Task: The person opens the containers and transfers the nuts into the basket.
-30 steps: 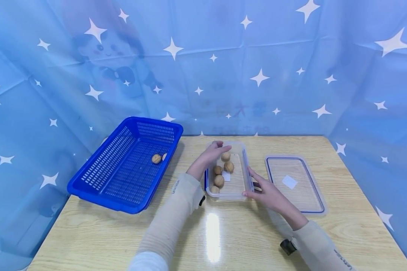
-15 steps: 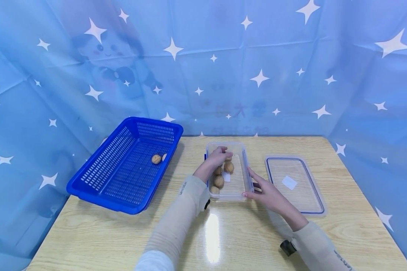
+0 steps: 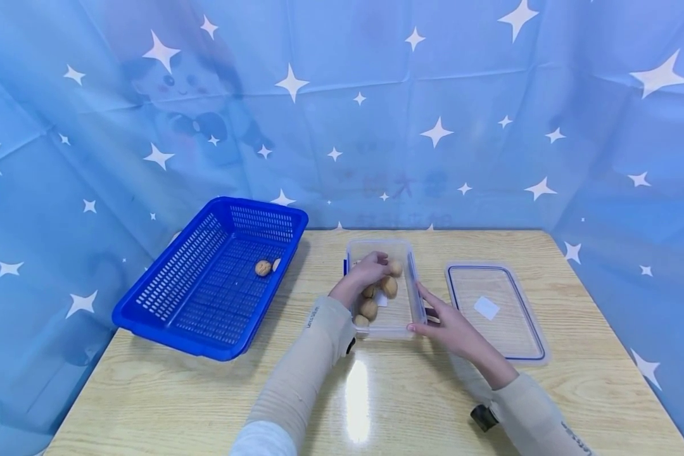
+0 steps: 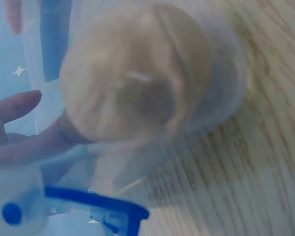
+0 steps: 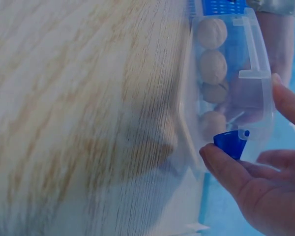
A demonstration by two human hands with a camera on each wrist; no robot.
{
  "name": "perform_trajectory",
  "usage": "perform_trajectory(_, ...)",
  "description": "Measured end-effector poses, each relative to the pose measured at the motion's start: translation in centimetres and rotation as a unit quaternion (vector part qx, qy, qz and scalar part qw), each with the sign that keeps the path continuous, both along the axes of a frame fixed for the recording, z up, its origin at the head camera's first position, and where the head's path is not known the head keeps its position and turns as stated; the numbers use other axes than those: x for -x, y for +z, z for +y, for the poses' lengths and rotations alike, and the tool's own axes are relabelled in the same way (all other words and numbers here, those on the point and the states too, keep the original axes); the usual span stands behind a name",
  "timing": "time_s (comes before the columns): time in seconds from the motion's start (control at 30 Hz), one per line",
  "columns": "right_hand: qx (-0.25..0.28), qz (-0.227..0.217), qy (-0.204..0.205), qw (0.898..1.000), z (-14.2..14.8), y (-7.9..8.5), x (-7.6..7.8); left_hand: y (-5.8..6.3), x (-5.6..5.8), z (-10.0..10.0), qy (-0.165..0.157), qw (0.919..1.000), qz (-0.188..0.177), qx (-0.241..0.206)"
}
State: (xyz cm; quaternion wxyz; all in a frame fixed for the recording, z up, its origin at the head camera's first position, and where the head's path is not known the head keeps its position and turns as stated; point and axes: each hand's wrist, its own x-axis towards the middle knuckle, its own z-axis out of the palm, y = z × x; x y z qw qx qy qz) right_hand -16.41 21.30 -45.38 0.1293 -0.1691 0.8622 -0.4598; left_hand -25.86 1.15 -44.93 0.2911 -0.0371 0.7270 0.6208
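My left hand (image 3: 369, 270) reaches into a clear plastic food container (image 3: 400, 328), its fingers beside the walnuts (image 3: 389, 287). One walnut (image 3: 395, 268) lies just past its fingertips, and others sit along the left side. In the left wrist view a walnut (image 4: 132, 73) shows large through the container wall. My right hand (image 3: 451, 324) holds the container's right side, thumb at the near corner and fingers along the wall. In the right wrist view its fingers lie close to a blue clip (image 5: 231, 143), with several walnuts (image 5: 213, 66) visible through the plastic.
A blue slotted basket (image 3: 205, 342) stands at the left with walnuts (image 3: 263, 268) near its right wall. The container's blue-edged lid (image 3: 490, 335) lies right of the container on the wooden table (image 3: 422, 405). A star-printed curtain (image 3: 342, 114) hangs behind.
My left hand has moved down into the container and rightward, and the far walnuts have shifted to the right with it. My right hand stays at the container's side.
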Motion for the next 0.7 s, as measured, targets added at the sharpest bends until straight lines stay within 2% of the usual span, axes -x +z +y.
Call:
perform_trajectory(0.07,-0.003,0.000,-0.002,1.000,0.0,-0.1,0.0,-0.3,0.1,0.1,-0.001,0.9999,-0.007,-0.016)
perform_trajectory(0.13,-0.004,-0.002,-0.002,1.000,0.0,-0.2,0.0,-0.7,0.3,0.4,-0.002,0.9999,0.001,-0.011)
perform_trajectory(0.27,-0.001,-0.007,-0.004,1.000,0.0,-0.3,0.0,-1.1,1.1,1.1,-0.012,0.9979,0.059,0.025)
perform_trajectory(0.37,0.000,-0.003,-0.002,1.000,0.0,-0.2,0.0,-1.4,1.6,1.3,-0.017,0.9955,0.083,0.043)
perform_trajectory(0.5,0.000,0.007,0.002,1.000,0.1,-0.1,0.1,-1.6,1.8,1.3,-0.020,0.9959,0.078,0.041)
perform_trajectory(0.7,0.002,0.005,0.002,1.000,0.0,0.0,0.0,-1.7,2.1,1.3,-0.030,0.9939,0.098,0.039)
